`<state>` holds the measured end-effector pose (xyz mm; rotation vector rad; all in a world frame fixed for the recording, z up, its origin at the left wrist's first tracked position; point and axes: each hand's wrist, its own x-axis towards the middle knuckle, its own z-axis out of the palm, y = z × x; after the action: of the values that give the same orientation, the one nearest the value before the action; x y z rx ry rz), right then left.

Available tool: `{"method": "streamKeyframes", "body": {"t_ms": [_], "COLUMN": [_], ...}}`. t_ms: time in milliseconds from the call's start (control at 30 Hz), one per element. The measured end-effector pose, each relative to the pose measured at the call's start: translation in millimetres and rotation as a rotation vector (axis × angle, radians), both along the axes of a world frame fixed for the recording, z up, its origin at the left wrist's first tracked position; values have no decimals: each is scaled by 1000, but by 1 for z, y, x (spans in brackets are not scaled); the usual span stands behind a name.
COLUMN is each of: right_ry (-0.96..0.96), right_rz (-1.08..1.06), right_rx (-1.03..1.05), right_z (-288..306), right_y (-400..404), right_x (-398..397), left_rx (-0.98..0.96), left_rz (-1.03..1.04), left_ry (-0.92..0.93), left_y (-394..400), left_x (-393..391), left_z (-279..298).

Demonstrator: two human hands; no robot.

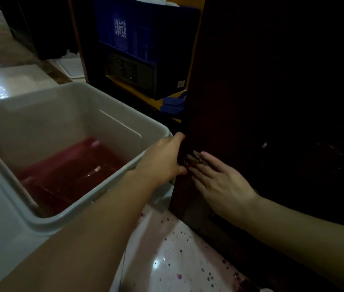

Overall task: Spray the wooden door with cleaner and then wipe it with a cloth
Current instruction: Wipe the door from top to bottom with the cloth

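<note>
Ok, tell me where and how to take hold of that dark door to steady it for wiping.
Grip the wooden door by its free vertical edge, coming from the side facing the grey tub. That edge stands clear and is thin enough to wrap; the left hand already grips it there, fingers curled behind. The broad flat face offers nothing to hold, so the right hand lies flat on it.

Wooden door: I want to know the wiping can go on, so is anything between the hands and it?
Nothing visible does. The left hand grips the wooden door at its edge; the right hand lies flat against its face. The grey bin stands left of the door.
</note>
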<state>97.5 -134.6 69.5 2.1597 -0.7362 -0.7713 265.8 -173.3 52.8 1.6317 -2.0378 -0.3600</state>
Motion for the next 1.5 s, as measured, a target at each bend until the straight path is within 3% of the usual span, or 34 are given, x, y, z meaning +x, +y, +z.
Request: {"method": "streamKeyframes", "body": {"t_ms": [167,533,733,867,1133,1333,1500], "right_ry": [-193,-45,-128,-123,133,17,117], "right_rz": [3,-40,-5,2,-7,-17,29], "right_rx": [-193,67,-83,-110,38,-64,3], "right_z": [34,-72,-50,-76,-166,-143,-186], "right_y": [-13,-1,-2,-10,8,-7,-5], "right_x": [6,4,1,2,-9,5,7], "left_rx": [34,122,110,190,282,346,303], "left_rz": [-38,-161,-127,-122,-101,-94,-115], "left_ry": [115,-29,-18,-67,73,102,221], "left_y": [-5,-11,-13,-10,-3,-1,2], "left_x": [-4,2,-3,-4,4,24,12], "left_z": [0,-10,-34,-53,-82,-99,-92]}}
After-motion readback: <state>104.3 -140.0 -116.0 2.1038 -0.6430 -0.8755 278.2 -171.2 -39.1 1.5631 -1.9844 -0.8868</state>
